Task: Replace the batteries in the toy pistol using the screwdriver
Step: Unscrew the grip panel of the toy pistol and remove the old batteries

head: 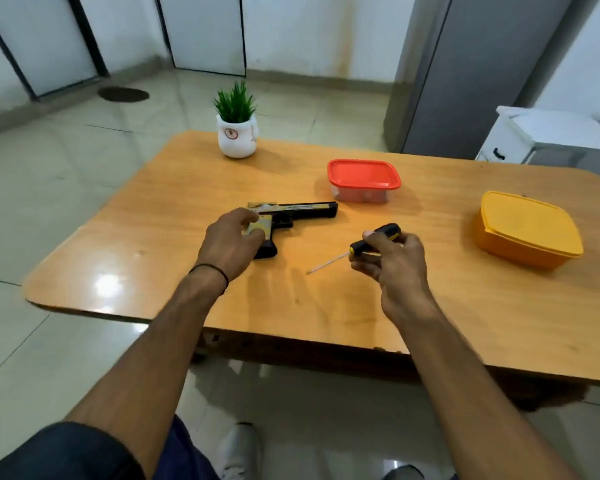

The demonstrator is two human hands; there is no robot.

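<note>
The toy pistol [302, 211] lies flat on the wooden surface [326, 306]. The fingers [243, 216] of the left hand [227, 245] are curled around its grip, and the barrel points to the right of them. The right hand [392, 261] grasps the screwdriver [390, 232] by the black handle, with the thin shaft slanting toward the left fingers. A red-lidded box [363, 174] stands beyond the right fingers, and a yellow box [527, 226] is further right.

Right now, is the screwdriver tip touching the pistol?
No, the right hand holds the screwdriver clear of the pistol, which the left hand holds on the table.
</note>
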